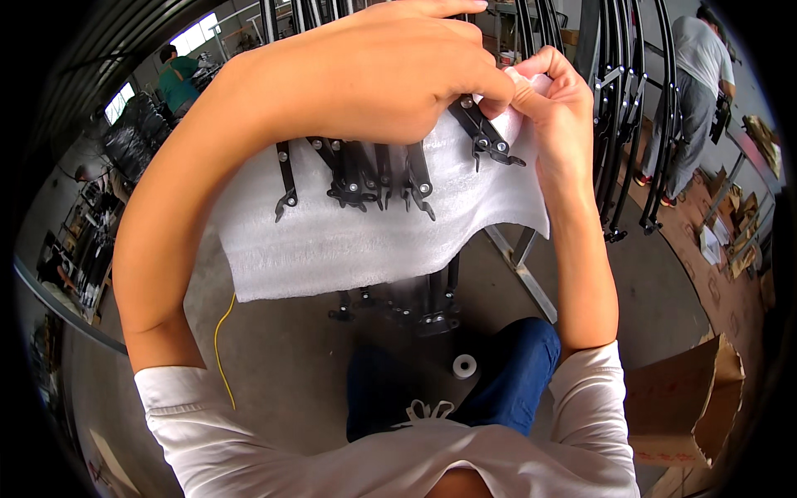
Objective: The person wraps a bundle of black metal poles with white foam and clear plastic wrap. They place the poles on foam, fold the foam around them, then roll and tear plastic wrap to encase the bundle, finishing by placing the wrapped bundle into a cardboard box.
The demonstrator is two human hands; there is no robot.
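Observation:
A white foam sheet (324, 249) hangs in front of me, wrapped partly round a bunch of black metal folding brackets (419, 178), whose riveted lower ends lie against it. My left hand (374, 79) reaches across over the brackets from the left. Its uppermost finger stretches out, while the lower fingers close on the sheet's gathered edge. At that same edge my right hand (564, 108) pinches the foam between thumb and fingers. The two hands almost meet at the upper right. More black bracket ends (436, 319) show below the sheet.
Black metal parts (614, 108) hang in a row on the right. A person (693, 75) bends beyond them; another (176, 79) works at the far left. A cardboard box (681, 407) stands at right, a white roll (465, 366) lies by my legs, and a yellow cord (218, 340) hangs left.

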